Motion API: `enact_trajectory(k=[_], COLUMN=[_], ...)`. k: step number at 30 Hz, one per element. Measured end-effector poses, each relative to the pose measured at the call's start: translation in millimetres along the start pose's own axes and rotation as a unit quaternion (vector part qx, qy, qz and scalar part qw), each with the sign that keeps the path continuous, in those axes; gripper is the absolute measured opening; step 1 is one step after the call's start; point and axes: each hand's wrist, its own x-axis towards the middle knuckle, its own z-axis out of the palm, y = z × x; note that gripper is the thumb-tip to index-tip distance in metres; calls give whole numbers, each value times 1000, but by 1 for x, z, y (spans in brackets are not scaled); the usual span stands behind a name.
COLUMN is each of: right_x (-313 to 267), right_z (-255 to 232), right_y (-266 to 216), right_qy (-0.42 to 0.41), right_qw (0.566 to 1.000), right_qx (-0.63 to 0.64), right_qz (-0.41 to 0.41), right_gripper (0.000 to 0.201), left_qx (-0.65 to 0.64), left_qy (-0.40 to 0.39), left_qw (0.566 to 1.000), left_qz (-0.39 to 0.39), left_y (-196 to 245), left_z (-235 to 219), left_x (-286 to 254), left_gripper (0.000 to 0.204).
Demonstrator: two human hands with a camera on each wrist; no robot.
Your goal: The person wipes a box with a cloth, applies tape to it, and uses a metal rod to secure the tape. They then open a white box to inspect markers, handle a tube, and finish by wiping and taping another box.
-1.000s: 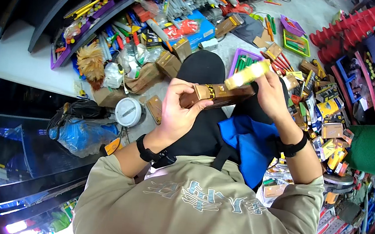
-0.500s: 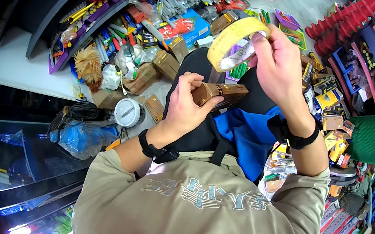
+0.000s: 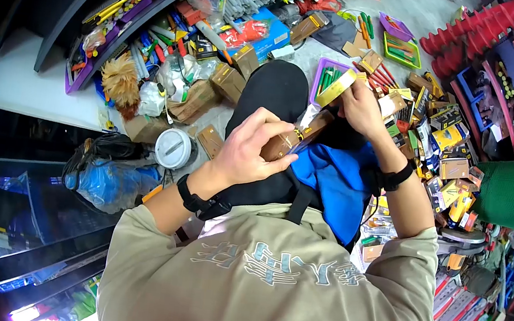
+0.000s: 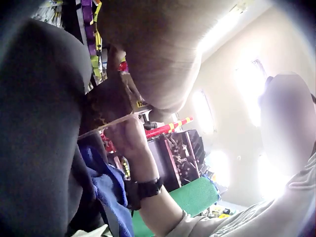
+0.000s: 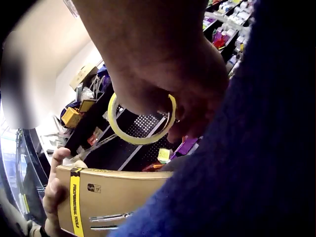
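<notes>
My left hand [image 3: 252,144] grips one end of a brown cardboard box [image 3: 284,144] above my lap, thumb on the near side and fingers over the far side. In the right wrist view the box [image 5: 118,195] shows a yellow printed band and a picture of metal bits. My right hand [image 3: 364,109] holds a yellow roll of tape [image 3: 335,90] by its rim, beyond the box's far end. A pale strip of tape [image 3: 308,115] stretches from the roll toward the box top. In the left wrist view, the box [image 4: 111,103] is dark and partly hidden by the hand.
A purple basket of green tubes [image 3: 316,94] stands between my knees. Loose small boxes [image 3: 449,144] pile up at the right, beside a green mesh roll [image 3: 513,193]. A white lidded tub [image 3: 174,149] is at the left, with cluttered shelves [image 3: 134,16] beyond.
The tape roll first rose toward the camera, then went back down beyond the box, turned more edge-on. The left hand's fingers have shifted onto the box top near its band.
</notes>
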Motion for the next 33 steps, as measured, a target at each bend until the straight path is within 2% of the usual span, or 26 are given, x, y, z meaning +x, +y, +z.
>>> enact_trajectory(k=[2, 3, 4, 6, 8, 10, 12, 14, 20, 22, 23, 24, 26, 28, 30, 32, 33], right_x=[1, -2, -1, -4, -7, -7, -7, -7, -22, -24, -22, -22, -25, -30, -22, -30, -33], right_z=[4, 6, 6, 8, 8, 8, 9, 5, -6, -10, -7, -8, -8, -5, -4, -5, -7], right_y=[10, 7, 11, 9, 3, 3, 5, 5, -11, -16, 4, 1, -10, -16, 19, 16, 12], right_qy=[-26, -47, -77, -100, -116, -132, -153, -164, -167, -183, -166, -171, -183, -179, -183, -200, -212], right_qw=[999, 998, 993, 990, 987, 984, 983, 982, 983, 974, 981, 980, 960, 957, 952, 957, 957], right_qx=[-37, -25, -79, -98, -110, -121, -97, -90, -58, -128, -98, -99, -209, -213, -162, -115, -118], right_qz=[4, 16, 29, 1, -3, -10, 9, 21, 36, 32, -2, -4, -37, -77, -186, -176, -160], right_gripper=[30, 31, 30, 30, 30, 30, 29, 29, 26, 25, 24, 24, 24, 22, 22, 28, 27], left_qx=[-9, -11, -13, -38, -58, -41, 26, 38, 20, 23, 21, 20, 6, -10, -7, 35, 64], left_qy=[-5, -36, -67, -90, -141, -142, -120, -94, -141, -136, -148, -160, -203, -213, -242, -229, -222], left_qw=[1000, 999, 998, 995, 988, 989, 988, 990, 985, 986, 985, 983, 976, 974, 968, 973, 969], left_qz=[8, 12, 16, -13, 19, 19, 95, 98, 97, 94, 89, 81, 80, 83, 61, -12, -84], left_y=[-2, -1, -1, -1, -6, -4, -5, 1, 14, 21, 24, 26, 28, 31, 33, 39, 45], left_z=[-1, -3, -4, -5, -7, -9, -11, -11, -2, 5, 8, 10, 12, 9, -10, -48, -72], left_x=[-3, -3, -5, -10, -13, -13, -10, -9, -12, -13, -14, -16, -19, -24, -32, -47, -58], left_gripper=[61, 59, 57, 49, 43, 36, 34, 32, 34, 34, 34, 34, 37, 43, 51, 48, 46])
